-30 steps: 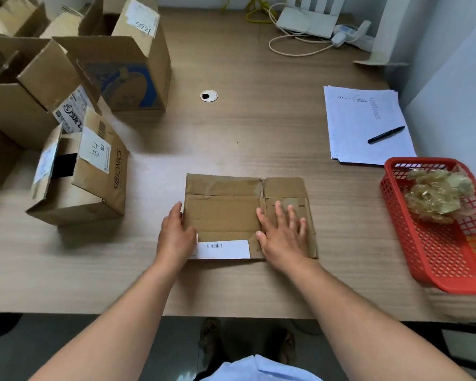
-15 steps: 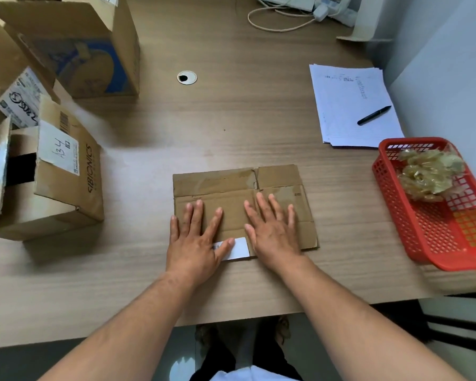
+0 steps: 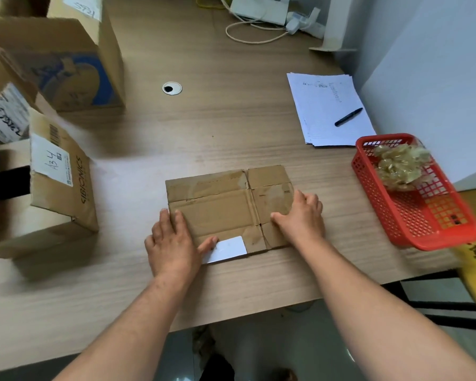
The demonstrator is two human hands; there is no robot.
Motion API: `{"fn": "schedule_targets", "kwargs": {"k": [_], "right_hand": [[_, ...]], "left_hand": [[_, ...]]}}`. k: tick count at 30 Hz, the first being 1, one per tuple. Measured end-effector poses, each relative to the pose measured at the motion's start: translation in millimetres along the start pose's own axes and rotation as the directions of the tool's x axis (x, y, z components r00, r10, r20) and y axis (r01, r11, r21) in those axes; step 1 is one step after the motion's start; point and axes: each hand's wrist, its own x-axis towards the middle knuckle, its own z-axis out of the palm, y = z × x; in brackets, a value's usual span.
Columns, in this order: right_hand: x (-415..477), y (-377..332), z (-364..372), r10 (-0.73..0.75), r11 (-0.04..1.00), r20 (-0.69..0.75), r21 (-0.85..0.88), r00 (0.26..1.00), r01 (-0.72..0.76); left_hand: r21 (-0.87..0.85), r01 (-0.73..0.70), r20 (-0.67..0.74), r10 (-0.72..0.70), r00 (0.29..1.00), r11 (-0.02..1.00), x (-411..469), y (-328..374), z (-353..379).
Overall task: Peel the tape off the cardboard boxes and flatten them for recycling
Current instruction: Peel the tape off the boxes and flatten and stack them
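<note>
A flattened brown cardboard box (image 3: 217,213) lies on the wooden table in front of me, with a white label (image 3: 231,248) at its near edge. My left hand (image 3: 173,246) rests on the box's left edge, fingers straight and thumb touching the label. My right hand (image 3: 302,218) grips the right edge, fingers curled round it and thumb on top. At the left stand unflattened boxes: a small open one marked SIBIONICS (image 3: 58,193) and a bigger one with blue print (image 3: 74,70).
A red plastic basket (image 3: 379,199) at the right table edge holds a wad of peeled tape (image 3: 399,166). Behind it lie white papers (image 3: 322,105) with a black pen (image 3: 348,116). A cable hole (image 3: 172,88) and a white device with cords (image 3: 259,9) are farther back.
Both hands slid outward from the middle of the flattened box to its side edges. The right hand's fingers have curled round the right edge.
</note>
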Motion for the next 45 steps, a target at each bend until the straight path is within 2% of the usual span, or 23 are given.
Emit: {"fn": "schedule_targets", "kwargs": {"k": [1,3,7,10,13,16,19,22,26,36,41,45], "right_hand": [[-1,5,-2,0.096,0.993,0.026,-0.07,0.995,-0.094],[-2,10,-2,0.195,0.978,0.076,-0.095,0.978,-0.188],[-6,16,-8,0.248,0.961,0.125,0.09,0.961,-0.26],[-18,26,-12,0.207,0.938,0.122,0.257,0.971,-0.232],[-37,49,-17,0.083,0.92,0.127,0.372,0.988,-0.125],[-61,81,-29,0.003,0.879,0.137,0.472,0.991,-0.068],[-87,121,-51,-0.017,0.883,0.057,0.469,0.998,-0.011],[-118,169,-79,-0.007,0.887,0.023,0.463,1.0,-0.005],[-169,244,-120,0.002,0.903,0.025,0.429,1.0,-0.013],[-285,432,-204,0.192,0.915,-0.22,0.392,0.956,-0.094],[-318,501,-222,0.301,0.902,-0.28,0.393,0.912,-0.177],[-320,545,-229,0.354,0.886,-0.289,0.408,0.889,-0.22]], "left_hand": [[0.011,0.034,-0.024,-0.034,0.999,0.999,-1,2,-2],[0.01,0.074,-0.034,-0.074,0.997,0.997,1,5,-5],[-0.137,0.185,0.056,-0.179,0.982,0.973,7,6,-8],[-0.253,0.248,0.103,-0.229,0.968,0.935,2,7,-11],[-0.351,0.237,0.083,-0.222,0.971,0.906,-17,12,-11],[-0.433,0.143,0.033,-0.143,0.989,0.89,-44,22,-4],[-0.554,-0.021,0.033,0.047,0.998,0.832,-72,38,1],[-0.578,-0.234,-0.016,0.275,0.961,0.782,-108,64,-1],[-0.51,-0.399,-0.031,0.447,0.894,0.762,-167,111,1],[-0.503,-0.615,-0.061,0.685,0.726,0.607,-310,258,40],[-0.446,-0.705,-0.052,0.77,0.636,0.552,-361,323,54],[-0.395,-0.746,-0.041,0.801,0.597,0.536,-382,369,65]]}}
